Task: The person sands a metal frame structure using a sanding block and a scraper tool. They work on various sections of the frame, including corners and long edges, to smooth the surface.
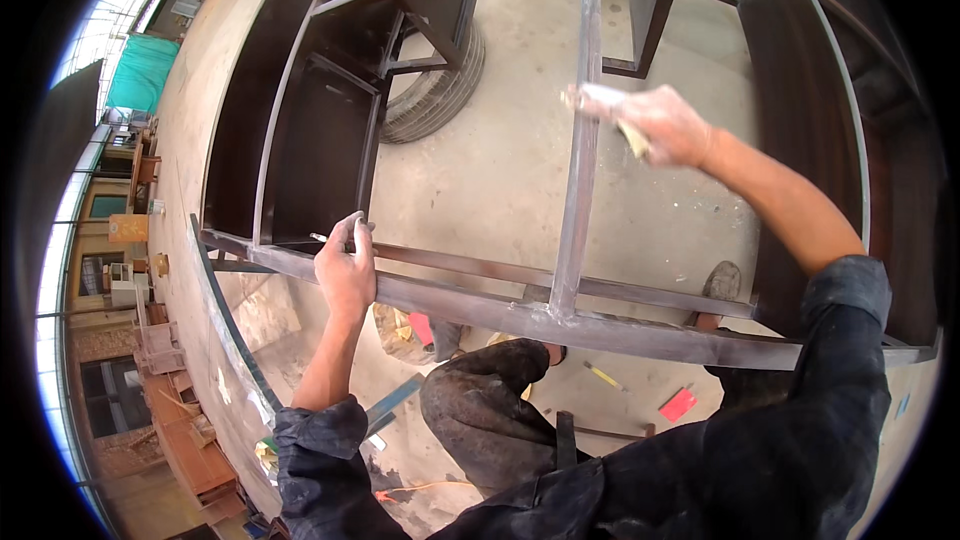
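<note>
The left hand (347, 275) is wrapped tight around the near rail of the steel frame (520, 318), thumb on top, fingers curled over the far edge. At about one o'clock from it, the right hand (655, 123) presses a pale pad (632, 137) against the upright bar (581, 150), fingers closed narrow on the pad. A tyre (440, 90) lies on the concrete at twelve o'clock, behind the dark frame panels. Down at five o'clock a red block (678, 404) rests on the floor near the knee (480, 390).
</note>
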{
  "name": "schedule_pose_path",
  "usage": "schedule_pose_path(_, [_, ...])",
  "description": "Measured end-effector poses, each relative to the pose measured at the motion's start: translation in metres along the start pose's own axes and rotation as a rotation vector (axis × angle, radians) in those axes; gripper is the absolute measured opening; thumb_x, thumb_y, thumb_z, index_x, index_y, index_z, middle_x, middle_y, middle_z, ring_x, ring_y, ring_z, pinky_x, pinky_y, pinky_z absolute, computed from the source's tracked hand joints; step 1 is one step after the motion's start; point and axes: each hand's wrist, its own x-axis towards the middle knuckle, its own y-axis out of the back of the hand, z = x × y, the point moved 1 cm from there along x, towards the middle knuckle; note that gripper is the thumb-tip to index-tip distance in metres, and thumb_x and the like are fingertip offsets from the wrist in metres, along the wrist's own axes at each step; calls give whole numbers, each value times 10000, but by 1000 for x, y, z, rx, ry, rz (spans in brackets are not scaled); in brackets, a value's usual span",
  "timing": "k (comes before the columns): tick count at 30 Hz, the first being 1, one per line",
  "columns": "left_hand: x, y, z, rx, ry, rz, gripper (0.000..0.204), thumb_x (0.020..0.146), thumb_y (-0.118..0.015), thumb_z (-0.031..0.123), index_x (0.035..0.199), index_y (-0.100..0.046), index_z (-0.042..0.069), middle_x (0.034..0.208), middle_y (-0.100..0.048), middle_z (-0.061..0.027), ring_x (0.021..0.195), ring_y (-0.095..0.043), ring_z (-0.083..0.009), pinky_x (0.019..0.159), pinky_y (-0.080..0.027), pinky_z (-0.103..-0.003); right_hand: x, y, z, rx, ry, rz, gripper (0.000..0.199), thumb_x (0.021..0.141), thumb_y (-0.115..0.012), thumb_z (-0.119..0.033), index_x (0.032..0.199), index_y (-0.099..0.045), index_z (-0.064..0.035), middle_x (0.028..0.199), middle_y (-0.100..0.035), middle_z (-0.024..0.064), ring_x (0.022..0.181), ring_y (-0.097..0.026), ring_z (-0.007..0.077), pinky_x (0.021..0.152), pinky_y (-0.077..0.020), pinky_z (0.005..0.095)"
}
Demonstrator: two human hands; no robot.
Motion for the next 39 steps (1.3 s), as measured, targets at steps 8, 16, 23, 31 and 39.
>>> schedule_pose_path(8, [-2, 2, 7, 33, 38, 25, 299, 974, -626, 261, 1139, -733, 35, 931, -764, -127, 850, -740, -238, 797, -540, -334, 19, -2, -47, -45, -208, -28, 648, 793, -557, 21, 1419, -554, -148, 1008, -696, 201, 915, -665, 414, 770, -549, 494])
schedule_pose_path(16, [5, -8, 0, 107, -8, 63, 336, 960, -604, 343, 1115, -750, 82, 982, -761, -141, 913, -730, -330, 839, -547, -407, -20, -41, -275, -179, -361, -176, 845, 658, -687, 12, 1474, -471, -36, 1211, -659, 150, 1103, -525, 381, 991, -415, 490])
schedule_pose_path(23, [9, 1, 1, 246, -48, 96, 356, 960, -587, 391, 1146, -750, 134, 1023, -753, -165, 968, -716, -380, 875, -549, -460, -31, -50, -324, -283, -517, -59, 739, 687, -675, -39, 1405, -511, 22, 1297, -625, 187, 1275, -479, 382, 1184, -290, 530])
schedule_pose_path(31, [-1, 4, -4, 204, -23, 59, 342, 958, -592, 393, 1152, -748, 159, 1016, -755, -164, 957, -715, -390, 872, -548, -462, -104, -12, -322, -467, -761, -67, 623, 736, -617, 0, 1345, -531, 102, 1360, -582, 277, 1381, -474, 390, 1224, -261, 521])
schedule_pose_path(39, [3, -5, 10, 265, -68, 46, 356, 964, -582, 390, 1136, -753, 130, 1016, -756, -160, 961, -712, -397, 870, -549, -465, -46, -40, -324, -353, -692, -76, 642, 745, -647, -46, 1355, -514, 104, 1384, -565, 280, 1376, -480, 390, 1215, -302, 481])
